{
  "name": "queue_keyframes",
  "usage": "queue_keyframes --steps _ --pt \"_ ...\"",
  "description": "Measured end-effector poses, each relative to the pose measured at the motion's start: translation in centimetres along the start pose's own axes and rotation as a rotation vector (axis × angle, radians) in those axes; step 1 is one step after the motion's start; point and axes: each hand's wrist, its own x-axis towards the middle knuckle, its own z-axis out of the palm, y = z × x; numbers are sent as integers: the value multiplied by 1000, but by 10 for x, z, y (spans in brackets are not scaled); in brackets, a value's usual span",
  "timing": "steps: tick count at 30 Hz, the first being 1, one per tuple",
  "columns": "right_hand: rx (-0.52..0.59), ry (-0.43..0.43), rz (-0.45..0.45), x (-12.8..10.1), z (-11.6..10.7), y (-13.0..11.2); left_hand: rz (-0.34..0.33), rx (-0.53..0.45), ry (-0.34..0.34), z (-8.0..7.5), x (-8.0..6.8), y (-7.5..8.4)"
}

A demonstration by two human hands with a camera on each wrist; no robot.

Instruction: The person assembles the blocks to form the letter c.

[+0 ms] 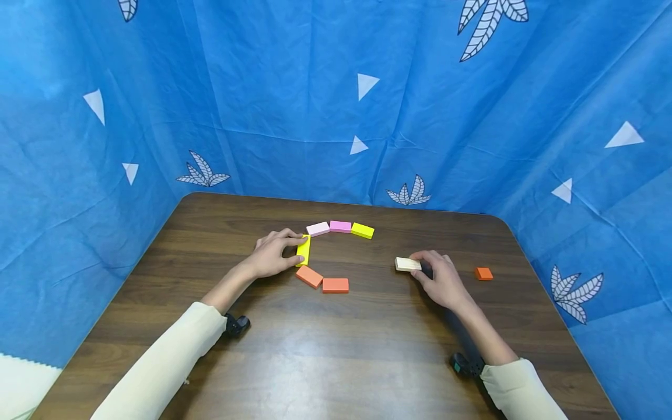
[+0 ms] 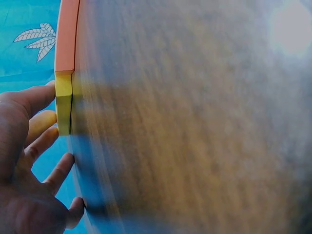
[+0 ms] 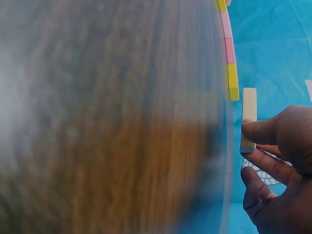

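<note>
Clearly the main risk sits at the left hand [image 1: 274, 255]: its fingers [image 2: 43, 127] pinch the yellow block [image 1: 303, 250], which lies flat on the table [image 1: 367, 350] at about nine o'clock in an open ring of blocks. A sideways twist of that hand could, I judge, knock the orange block [image 1: 309, 276] just below it or the pale pink block [image 1: 318, 228] just above it, since both lie touching or nearly touching the yellow one. The right hand [image 1: 440, 279] holds the cream block [image 1: 408, 264] by its right end, thumb and fingertips closed on it; the block rests on the table, jutting towards nine o'clock from the fingers. Held only by one end, it could pivot or slip. It lies well apart from the ring, towards three o'clock. A small orange block [image 1: 484, 273] sits alone beyond the right hand.
</note>
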Motion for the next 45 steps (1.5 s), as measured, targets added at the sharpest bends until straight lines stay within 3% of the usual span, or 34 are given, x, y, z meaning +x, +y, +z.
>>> queue_keyframes --steps 10,23,45 --pt "8 -22 -25 -3 5 -16 3 -15 1 -2 3 0" --pt "31 -96 -144 -3 18 -28 8 -9 -2 -1 2 -1" --pt "64 -166 -182 0 32 -47 5 -21 6 0 0 0"
